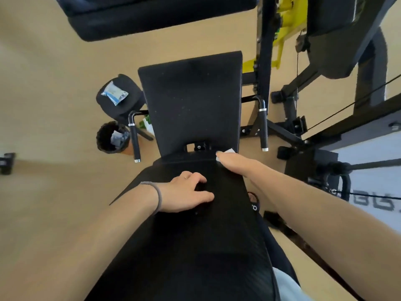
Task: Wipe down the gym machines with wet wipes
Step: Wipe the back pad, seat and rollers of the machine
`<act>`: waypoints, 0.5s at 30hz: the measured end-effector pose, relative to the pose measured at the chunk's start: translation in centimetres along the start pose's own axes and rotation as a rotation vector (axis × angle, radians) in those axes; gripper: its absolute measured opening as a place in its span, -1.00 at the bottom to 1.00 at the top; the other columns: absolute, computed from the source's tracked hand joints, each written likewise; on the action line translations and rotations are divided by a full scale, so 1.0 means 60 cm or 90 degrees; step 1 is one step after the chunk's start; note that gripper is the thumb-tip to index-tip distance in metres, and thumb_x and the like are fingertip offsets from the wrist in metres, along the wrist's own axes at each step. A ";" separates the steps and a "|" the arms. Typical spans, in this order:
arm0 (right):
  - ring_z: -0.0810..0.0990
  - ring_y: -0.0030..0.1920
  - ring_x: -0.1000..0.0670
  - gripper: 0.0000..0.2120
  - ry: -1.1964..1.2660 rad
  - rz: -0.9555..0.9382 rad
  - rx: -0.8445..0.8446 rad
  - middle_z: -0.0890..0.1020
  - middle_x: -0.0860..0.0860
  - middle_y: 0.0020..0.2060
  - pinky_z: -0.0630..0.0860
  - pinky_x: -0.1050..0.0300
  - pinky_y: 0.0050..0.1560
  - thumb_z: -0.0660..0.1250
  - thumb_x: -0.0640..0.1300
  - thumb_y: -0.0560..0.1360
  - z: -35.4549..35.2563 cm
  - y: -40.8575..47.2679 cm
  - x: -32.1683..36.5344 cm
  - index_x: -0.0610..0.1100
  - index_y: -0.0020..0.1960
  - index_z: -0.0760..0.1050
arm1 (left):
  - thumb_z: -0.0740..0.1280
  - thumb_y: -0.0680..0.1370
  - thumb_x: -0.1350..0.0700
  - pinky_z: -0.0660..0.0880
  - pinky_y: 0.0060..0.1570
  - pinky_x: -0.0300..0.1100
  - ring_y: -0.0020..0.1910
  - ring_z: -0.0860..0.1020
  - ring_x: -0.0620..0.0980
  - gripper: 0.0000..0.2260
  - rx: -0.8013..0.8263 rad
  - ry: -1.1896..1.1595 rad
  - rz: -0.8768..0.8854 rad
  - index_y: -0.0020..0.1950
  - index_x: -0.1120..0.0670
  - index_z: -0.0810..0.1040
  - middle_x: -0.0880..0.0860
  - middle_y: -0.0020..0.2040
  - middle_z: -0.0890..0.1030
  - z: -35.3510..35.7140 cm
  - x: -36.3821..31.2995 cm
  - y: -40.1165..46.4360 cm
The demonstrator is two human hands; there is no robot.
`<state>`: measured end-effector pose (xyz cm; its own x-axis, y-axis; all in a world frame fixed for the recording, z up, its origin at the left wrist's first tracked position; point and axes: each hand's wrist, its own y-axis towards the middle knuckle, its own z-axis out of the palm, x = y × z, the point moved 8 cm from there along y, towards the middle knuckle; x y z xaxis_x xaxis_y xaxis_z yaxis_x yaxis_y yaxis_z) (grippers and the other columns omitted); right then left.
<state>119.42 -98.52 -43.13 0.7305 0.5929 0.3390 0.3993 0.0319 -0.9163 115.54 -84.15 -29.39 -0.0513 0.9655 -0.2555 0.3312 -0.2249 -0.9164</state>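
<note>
My right grip (235, 165) presses flat on the wipe (227, 152); left grip (188, 192) rests released on the pad (195, 235). The wipe could slip off the pad's edge.

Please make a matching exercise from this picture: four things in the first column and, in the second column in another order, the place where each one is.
Things:
1. white wet wipe
2. blue and white pack of wipes
3. round black waste bin
4. grey hair band

Places:
A. around the left wrist
B. on the floor, beside the left black handle bar
C. under the right hand, at the far edge of the black padded bench section
D. on top of a round black padded roller

Pairs: 1-C, 2-D, 3-B, 4-A
</note>
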 end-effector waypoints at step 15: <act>0.18 0.58 -0.15 -0.35 -0.384 -0.097 0.068 0.19 -0.07 0.61 0.07 -0.14 0.57 -0.16 0.28 0.66 0.163 0.016 0.180 -0.04 0.59 0.26 | 0.30 0.59 -0.18 0.27 0.46 0.07 0.51 0.26 0.13 -0.35 -0.131 -0.215 -0.135 0.59 -0.01 0.15 0.09 0.57 0.21 -0.058 0.302 -0.025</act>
<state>122.27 -84.22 -42.44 0.2163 0.9238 0.3159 0.3939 0.2135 -0.8940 117.37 -65.85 -31.58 -0.4316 0.8826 -0.1863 0.4585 0.0368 -0.8879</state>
